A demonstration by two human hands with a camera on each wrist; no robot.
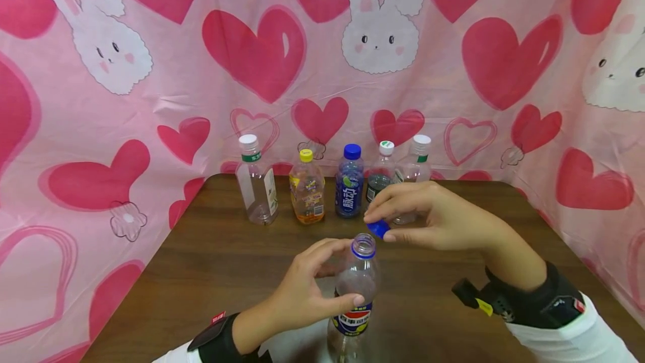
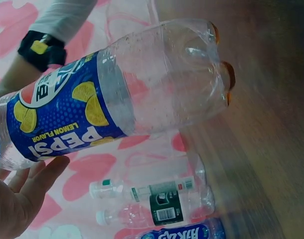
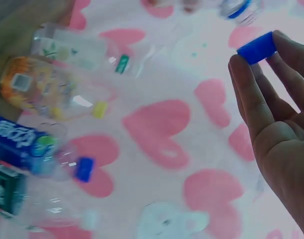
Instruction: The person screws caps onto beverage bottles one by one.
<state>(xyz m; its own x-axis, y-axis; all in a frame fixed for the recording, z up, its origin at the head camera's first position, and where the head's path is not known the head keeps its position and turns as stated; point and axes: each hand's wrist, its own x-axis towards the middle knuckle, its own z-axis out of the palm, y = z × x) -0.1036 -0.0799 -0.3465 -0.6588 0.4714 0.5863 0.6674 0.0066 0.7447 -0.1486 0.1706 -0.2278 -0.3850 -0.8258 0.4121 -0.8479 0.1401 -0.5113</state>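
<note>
My left hand (image 1: 307, 290) grips a clear plastic Pepsi bottle (image 1: 358, 282) around its upper part, thumb across the front. The bottle stands roughly upright with its threaded mouth uncapped and a blue ring below the threads. In the left wrist view, its blue lemon-flavor label (image 2: 67, 107) shows, with brownish liquid at the base. Between thumb and fingertips my right hand (image 1: 433, 217) pinches a blue bottle cap (image 1: 378, 229), just above and right of the mouth. The cap (image 3: 257, 48) is apart from the bottle in the right wrist view.
Across the back of the brown wooden table (image 1: 242, 273) stand several capped bottles: a clear one (image 1: 258, 184) with a white cap, a yellow-capped one (image 1: 307, 192), a blue-labelled one (image 1: 350, 184), and two more white-capped ones, partly behind my right hand. A pink heart-patterned cloth (image 1: 312, 71) hangs behind.
</note>
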